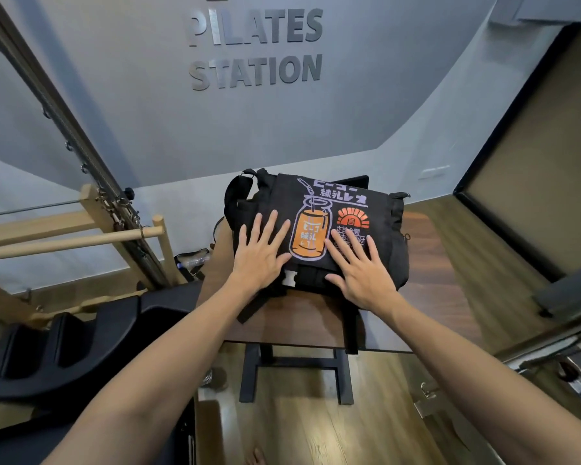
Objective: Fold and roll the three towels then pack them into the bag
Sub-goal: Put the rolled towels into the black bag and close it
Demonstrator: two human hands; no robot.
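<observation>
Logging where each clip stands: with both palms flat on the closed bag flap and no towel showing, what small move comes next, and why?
Probably lift both hands away. The left hand and right hand lie open on the bag, whose flap is down on the table; no towel is visible outside, so packing looks finished.

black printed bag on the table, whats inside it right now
Cannot be seen: the black printed messenger bag has its flap closed, with the left hand and right hand flat on it. No towels are visible anywhere.
</observation>
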